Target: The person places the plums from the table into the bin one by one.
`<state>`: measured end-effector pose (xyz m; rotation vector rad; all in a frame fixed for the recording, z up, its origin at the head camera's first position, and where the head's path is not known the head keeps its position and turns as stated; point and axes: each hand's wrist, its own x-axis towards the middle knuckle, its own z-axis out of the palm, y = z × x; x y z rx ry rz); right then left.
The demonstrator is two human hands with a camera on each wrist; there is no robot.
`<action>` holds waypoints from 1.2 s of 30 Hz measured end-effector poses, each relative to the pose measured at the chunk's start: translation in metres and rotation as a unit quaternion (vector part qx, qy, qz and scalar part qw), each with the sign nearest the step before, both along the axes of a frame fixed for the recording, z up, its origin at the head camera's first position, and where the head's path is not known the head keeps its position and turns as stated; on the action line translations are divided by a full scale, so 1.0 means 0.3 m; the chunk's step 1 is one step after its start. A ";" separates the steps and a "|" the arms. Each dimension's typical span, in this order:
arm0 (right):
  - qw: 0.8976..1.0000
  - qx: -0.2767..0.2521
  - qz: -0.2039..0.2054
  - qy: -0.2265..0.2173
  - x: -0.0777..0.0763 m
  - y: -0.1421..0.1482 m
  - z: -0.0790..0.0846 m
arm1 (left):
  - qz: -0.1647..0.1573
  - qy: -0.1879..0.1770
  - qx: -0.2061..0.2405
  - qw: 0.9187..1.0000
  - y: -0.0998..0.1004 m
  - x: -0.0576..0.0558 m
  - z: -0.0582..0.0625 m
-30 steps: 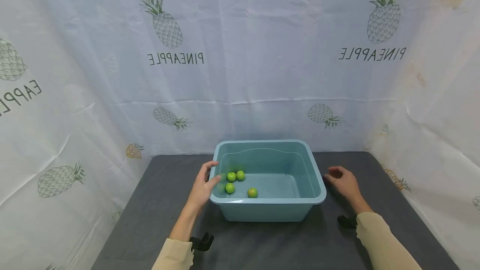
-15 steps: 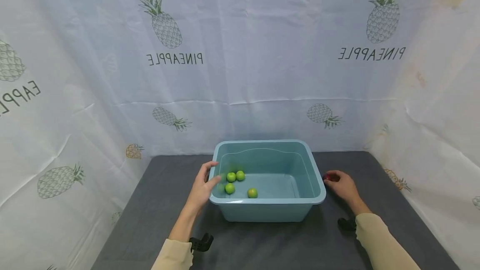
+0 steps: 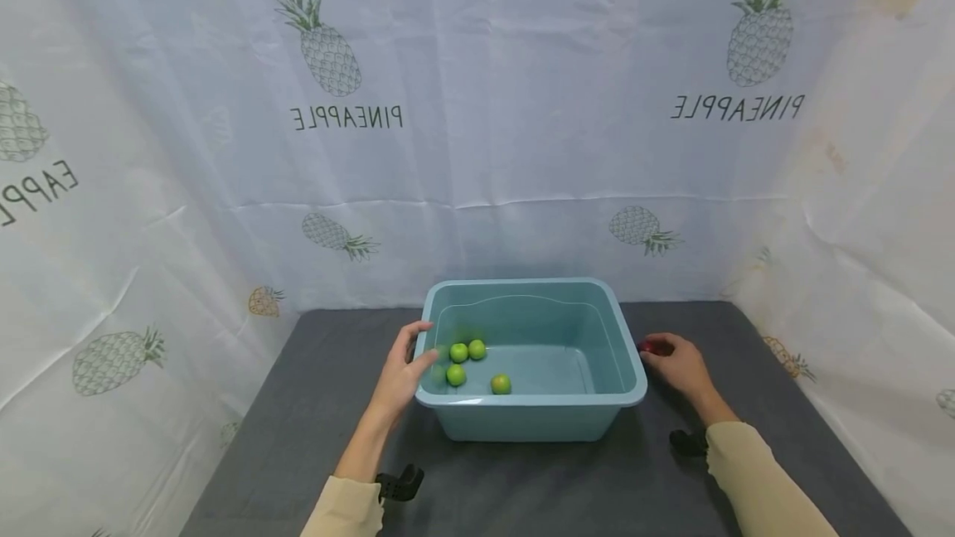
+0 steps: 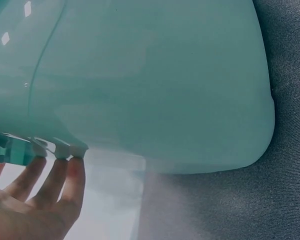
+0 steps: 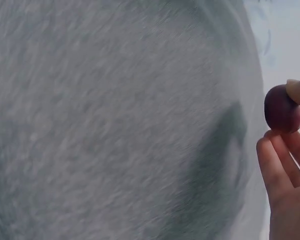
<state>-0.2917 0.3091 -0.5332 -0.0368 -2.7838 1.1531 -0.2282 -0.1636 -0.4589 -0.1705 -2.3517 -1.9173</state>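
Note:
A blue-green plastic basin (image 3: 522, 421) stands on the dark grey table, with several small round green fruits (image 3: 458, 351) in its left half. At its left side my left hand (image 3: 399, 371) holds the rim, thumb over the edge; in the left wrist view the fingertips (image 4: 75, 167) press up under the rim. Right of the basin, my right hand (image 3: 677, 365) pinches a small dark red plum (image 5: 282, 109) between thumb and fingers. From the head, only part of that plum shows, close beside the basin's right wall.
The dark table (image 3: 298, 437) ends at a white curtain (image 3: 515, 147) printed with pineapples, which hangs behind it and on both sides. Black straps (image 3: 401, 484) are on both wrists, below cream sleeves.
The right hand's fingers have closed on the dark red plum, which has come into view at the fingertips. That hand has shifted slightly up and left. The left hand stays at the rim.

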 end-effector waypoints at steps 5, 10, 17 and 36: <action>1.000 -0.009 0.001 0.001 -0.011 -0.022 0.025 | 0.000 0.001 -0.004 1.000 -0.003 -0.001 -0.002; 1.000 -0.018 0.007 0.016 -0.015 -0.041 0.058 | 0.001 -0.008 0.008 1.000 -0.008 -0.007 -0.002; 0.999 -0.039 0.006 0.031 -0.001 -0.060 0.108 | -0.006 -0.011 0.009 1.000 -0.010 -0.010 0.001; 0.995 -0.041 0.034 0.089 0.064 -0.077 0.247 | -0.002 -0.014 0.006 1.000 -0.003 -0.013 -0.004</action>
